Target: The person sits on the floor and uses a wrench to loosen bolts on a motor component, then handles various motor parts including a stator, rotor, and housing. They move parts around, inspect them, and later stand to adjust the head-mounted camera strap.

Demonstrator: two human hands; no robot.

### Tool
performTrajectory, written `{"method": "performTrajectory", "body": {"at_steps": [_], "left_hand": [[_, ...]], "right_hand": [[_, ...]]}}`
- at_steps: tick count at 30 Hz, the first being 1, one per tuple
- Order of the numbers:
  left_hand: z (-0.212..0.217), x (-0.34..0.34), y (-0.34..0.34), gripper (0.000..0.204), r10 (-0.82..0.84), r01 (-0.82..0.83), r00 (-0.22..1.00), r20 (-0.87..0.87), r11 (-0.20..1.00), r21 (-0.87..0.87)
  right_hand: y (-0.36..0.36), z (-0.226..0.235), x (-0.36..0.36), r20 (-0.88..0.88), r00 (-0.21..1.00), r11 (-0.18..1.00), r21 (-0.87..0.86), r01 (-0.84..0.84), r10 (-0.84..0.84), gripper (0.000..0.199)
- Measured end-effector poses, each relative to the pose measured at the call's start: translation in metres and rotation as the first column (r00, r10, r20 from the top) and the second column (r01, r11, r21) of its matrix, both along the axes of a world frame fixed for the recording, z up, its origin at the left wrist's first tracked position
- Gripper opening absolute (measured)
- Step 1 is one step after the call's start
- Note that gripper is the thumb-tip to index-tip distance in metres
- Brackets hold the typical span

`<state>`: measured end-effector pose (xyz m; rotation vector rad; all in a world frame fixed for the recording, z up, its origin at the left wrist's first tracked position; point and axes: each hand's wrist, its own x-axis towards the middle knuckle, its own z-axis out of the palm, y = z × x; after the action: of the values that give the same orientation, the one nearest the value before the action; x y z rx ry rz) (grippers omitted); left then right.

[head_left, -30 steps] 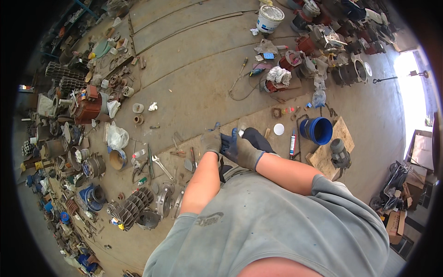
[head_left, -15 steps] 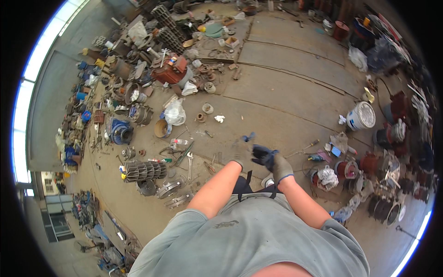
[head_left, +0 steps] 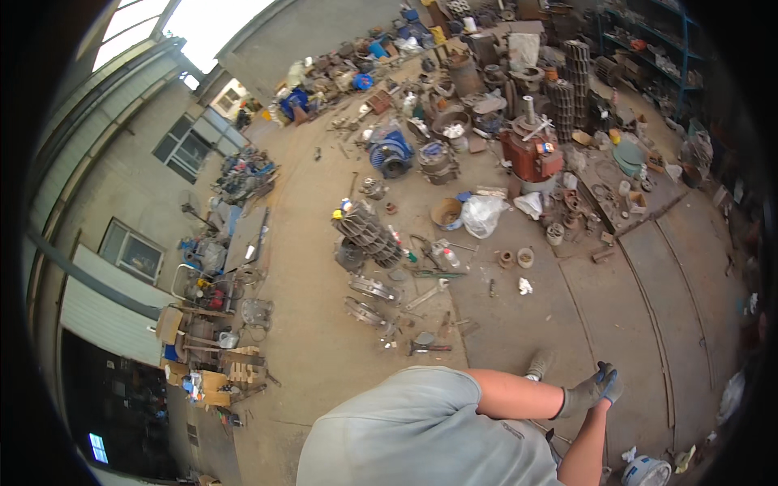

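Note:
My left hand (head_left: 580,398), in a grey work glove with dark blue on its fingers, is at the lower right. My right hand (head_left: 613,389), also in a grey-and-blue glove, meets it there. The two hands touch and their fingers overlap, so whether they are spread or closed is hidden. No tool shows between them. Beneath them is the concrete floor, with my shoe (head_left: 541,364) just left of the hands. A hammer (head_left: 429,348) and a large wrench (head_left: 427,295) lie on the floor farther to the left.
A finned cylindrical metal part (head_left: 371,233) and round metal flanges (head_left: 373,287) sit left of centre. Behind them are a blue motor (head_left: 391,154), a bucket (head_left: 446,214), a plastic bag (head_left: 484,215) and a red machine housing (head_left: 531,154). A white bucket (head_left: 647,471) stands at the lower right.
The view has swung to the left, bringing the windows and left wall into sight. My hands, apart before, are now together and sit lower right in the picture.

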<state>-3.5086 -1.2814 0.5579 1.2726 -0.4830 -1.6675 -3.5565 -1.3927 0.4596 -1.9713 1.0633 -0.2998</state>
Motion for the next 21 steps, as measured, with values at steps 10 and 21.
{"method": "performTrajectory", "body": {"at_steps": [10, 21], "left_hand": [[0.032, 0.032, -0.136, 0.054, 0.220, -0.253, 0.957, -0.188, 0.952, -0.173], [0.072, 0.200, -0.204, 0.061, 0.412, -0.255, 0.814, 0.409, 0.886, -0.387]], "right_hand": [[-0.181, 0.096, -0.002, -0.637, 0.769, 0.797, -0.493, -0.350, -0.056, 0.027], [-0.215, 0.161, 0.179, 0.036, 0.995, 0.930, -0.353, 0.103, -0.096, 0.026]]}}
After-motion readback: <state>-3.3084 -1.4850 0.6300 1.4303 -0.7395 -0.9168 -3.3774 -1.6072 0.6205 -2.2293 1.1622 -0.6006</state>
